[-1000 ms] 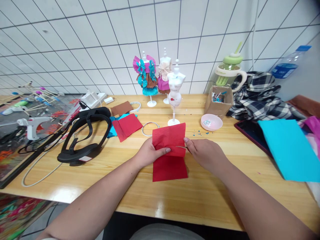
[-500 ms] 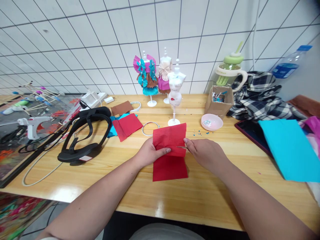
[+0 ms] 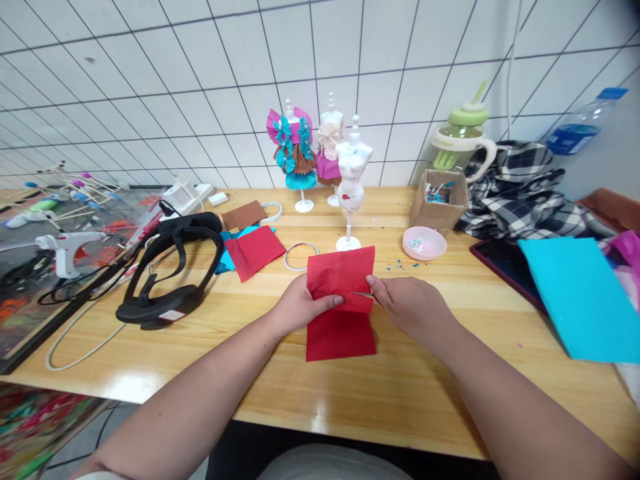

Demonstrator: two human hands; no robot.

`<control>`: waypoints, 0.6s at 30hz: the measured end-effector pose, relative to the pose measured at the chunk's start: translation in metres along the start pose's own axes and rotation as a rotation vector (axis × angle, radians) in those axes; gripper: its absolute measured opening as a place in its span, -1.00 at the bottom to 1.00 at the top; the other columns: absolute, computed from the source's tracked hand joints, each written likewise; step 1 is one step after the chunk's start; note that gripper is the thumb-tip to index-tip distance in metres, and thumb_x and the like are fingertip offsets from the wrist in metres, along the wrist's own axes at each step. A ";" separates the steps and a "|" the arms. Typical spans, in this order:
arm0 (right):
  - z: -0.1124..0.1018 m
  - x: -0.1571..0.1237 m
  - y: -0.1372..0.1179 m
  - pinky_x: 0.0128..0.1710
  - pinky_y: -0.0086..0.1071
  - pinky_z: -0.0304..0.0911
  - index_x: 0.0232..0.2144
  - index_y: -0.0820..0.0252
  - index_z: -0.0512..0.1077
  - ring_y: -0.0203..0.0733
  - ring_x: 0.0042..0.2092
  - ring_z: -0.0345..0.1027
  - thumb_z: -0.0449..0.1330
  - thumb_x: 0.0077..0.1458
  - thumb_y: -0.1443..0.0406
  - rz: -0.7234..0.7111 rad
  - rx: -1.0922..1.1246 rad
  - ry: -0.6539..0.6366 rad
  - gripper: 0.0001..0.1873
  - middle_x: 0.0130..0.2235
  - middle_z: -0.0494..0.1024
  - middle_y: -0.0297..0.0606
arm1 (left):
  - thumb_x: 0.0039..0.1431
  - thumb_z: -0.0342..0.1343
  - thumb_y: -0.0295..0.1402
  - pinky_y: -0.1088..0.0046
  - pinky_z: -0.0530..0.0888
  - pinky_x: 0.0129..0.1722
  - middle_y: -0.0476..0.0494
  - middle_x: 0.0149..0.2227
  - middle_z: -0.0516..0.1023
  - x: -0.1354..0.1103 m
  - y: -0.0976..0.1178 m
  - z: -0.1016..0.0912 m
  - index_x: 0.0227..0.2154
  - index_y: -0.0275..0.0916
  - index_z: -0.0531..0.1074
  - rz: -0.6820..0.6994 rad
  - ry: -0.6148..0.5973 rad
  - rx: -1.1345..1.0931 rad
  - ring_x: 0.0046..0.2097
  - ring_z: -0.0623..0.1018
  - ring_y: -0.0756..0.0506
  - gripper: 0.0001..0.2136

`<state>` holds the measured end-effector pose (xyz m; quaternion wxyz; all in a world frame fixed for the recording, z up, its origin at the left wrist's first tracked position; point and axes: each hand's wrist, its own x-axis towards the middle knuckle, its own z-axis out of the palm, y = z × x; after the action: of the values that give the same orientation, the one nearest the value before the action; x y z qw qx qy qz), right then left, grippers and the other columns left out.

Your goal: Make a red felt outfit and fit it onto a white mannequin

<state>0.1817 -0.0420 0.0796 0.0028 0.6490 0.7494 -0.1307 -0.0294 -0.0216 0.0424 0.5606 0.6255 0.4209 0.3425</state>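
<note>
A red crepe paper sheet (image 3: 341,333) lies folded on the wooden table (image 3: 400,387), its upper half lifted. My left hand (image 3: 300,305) pinches the sheet's left side at the fold, thumb on top. My right hand (image 3: 407,307) is closed on a thin metal tool (image 3: 363,294), perhaps a needle or tweezers, whose tip rests on the red sheet near the fold. Just behind stands a bare white mini mannequin (image 3: 351,183) with a white ring (image 3: 299,257) beside its base.
Two dressed mannequins (image 3: 293,150) stand at the wall. A black headset (image 3: 173,270), red and blue paper pieces (image 3: 253,252) and a glue gun (image 3: 65,250) lie left. A pink bowl (image 3: 424,243), cardboard box (image 3: 440,200), green-lidded cup (image 3: 460,137), plaid cloth (image 3: 525,193) and blue sheet (image 3: 580,297) are right.
</note>
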 end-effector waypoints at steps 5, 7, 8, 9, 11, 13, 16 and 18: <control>0.003 0.000 -0.001 -0.45 -0.34 -0.03 -0.46 0.11 0.48 -0.07 -0.28 0.48 -0.35 0.34 0.03 -0.019 -0.001 0.016 -0.31 -0.35 0.62 -0.21 | -0.02 0.31 -0.26 0.24 0.50 -0.08 -0.26 -0.08 0.59 0.000 -0.002 0.000 -0.14 -0.34 0.45 0.005 0.003 -0.005 -0.07 0.57 -0.25 -0.61; 0.005 0.000 -0.001 -0.46 -0.34 -0.03 -0.46 0.11 0.48 -0.08 -0.29 0.48 -0.33 0.34 0.04 -0.024 -0.014 0.027 -0.32 -0.36 0.62 -0.21 | -0.01 0.31 -0.26 0.24 0.51 -0.09 -0.26 -0.08 0.59 0.000 -0.002 0.001 -0.14 -0.33 0.45 0.008 -0.005 -0.012 -0.07 0.58 -0.25 -0.62; 0.006 0.000 -0.001 -0.46 -0.34 -0.03 -0.46 0.11 0.49 -0.08 -0.29 0.49 -0.32 0.35 0.04 -0.027 -0.020 0.032 -0.33 -0.36 0.62 -0.21 | -0.01 0.31 -0.26 0.24 0.51 -0.09 -0.26 -0.08 0.59 0.000 -0.002 0.001 -0.14 -0.33 0.45 0.007 -0.009 -0.014 -0.07 0.58 -0.24 -0.62; 0.006 0.001 -0.001 -0.46 -0.34 -0.03 -0.45 0.11 0.49 -0.07 -0.30 0.49 -0.31 0.35 0.05 -0.028 -0.026 0.037 -0.34 -0.36 0.62 -0.21 | -0.01 0.31 -0.26 0.24 0.51 -0.09 -0.26 -0.08 0.59 0.001 -0.002 0.001 -0.14 -0.33 0.45 0.005 -0.012 -0.013 -0.08 0.58 -0.24 -0.62; 0.007 0.001 -0.002 -0.47 -0.34 -0.03 -0.45 0.10 0.50 -0.08 -0.31 0.49 -0.30 0.35 0.05 -0.026 -0.036 0.049 -0.35 -0.37 0.62 -0.21 | -0.01 0.31 -0.27 0.24 0.50 -0.09 -0.25 -0.08 0.59 0.001 -0.002 0.001 -0.16 -0.34 0.46 0.002 -0.013 -0.011 -0.08 0.58 -0.24 -0.63; 0.008 0.001 -0.002 -0.47 -0.34 -0.02 -0.45 0.10 0.51 -0.09 -0.31 0.49 -0.29 0.35 0.05 -0.021 -0.038 0.061 -0.35 -0.37 0.62 -0.21 | -0.01 0.31 -0.27 0.24 0.50 -0.08 -0.25 -0.08 0.59 0.001 -0.001 0.001 -0.17 -0.33 0.46 0.000 -0.012 -0.011 -0.08 0.58 -0.24 -0.64; 0.008 0.000 -0.002 -0.46 -0.35 0.01 -0.44 0.10 0.51 -0.12 -0.32 0.48 -0.29 0.35 0.05 -0.023 -0.026 0.069 -0.35 -0.37 0.62 -0.21 | -0.01 0.31 -0.27 0.24 0.51 -0.09 -0.25 -0.09 0.59 0.000 -0.001 0.001 -0.17 -0.33 0.47 0.003 -0.005 -0.011 -0.08 0.58 -0.24 -0.65; 0.009 0.000 -0.003 -0.46 -0.36 0.03 -0.43 0.09 0.51 -0.13 -0.32 0.48 -0.31 0.35 0.04 -0.027 -0.015 0.066 -0.34 -0.36 0.62 -0.21 | -0.01 0.30 -0.28 0.24 0.51 -0.10 -0.26 -0.09 0.59 0.000 -0.002 0.001 -0.17 -0.34 0.46 0.003 0.003 -0.006 -0.09 0.58 -0.24 -0.65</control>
<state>0.1776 -0.0443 0.0720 -0.0188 0.6427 0.7588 -0.1039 -0.0286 -0.0220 0.0403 0.5612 0.6240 0.4198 0.3455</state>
